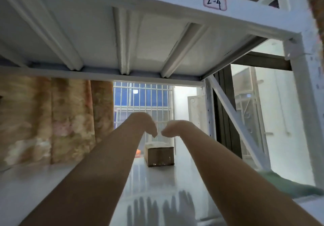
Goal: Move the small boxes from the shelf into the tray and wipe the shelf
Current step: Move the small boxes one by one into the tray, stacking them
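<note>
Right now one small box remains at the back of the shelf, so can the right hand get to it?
Probably yes: the right hand hovers above the small box, holding nothing, with bare shelf around it.

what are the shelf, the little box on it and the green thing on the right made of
Shelf: looks like white painted metal, glossy, since the window bars reflect in it. Small box: seems plain brown cardboard, matte, with a lighter top; blur hides detail. Green thing: probably soft cloth, as it lies limp and rumpled at the shelf edge, though too blurred to be sure.
</note>
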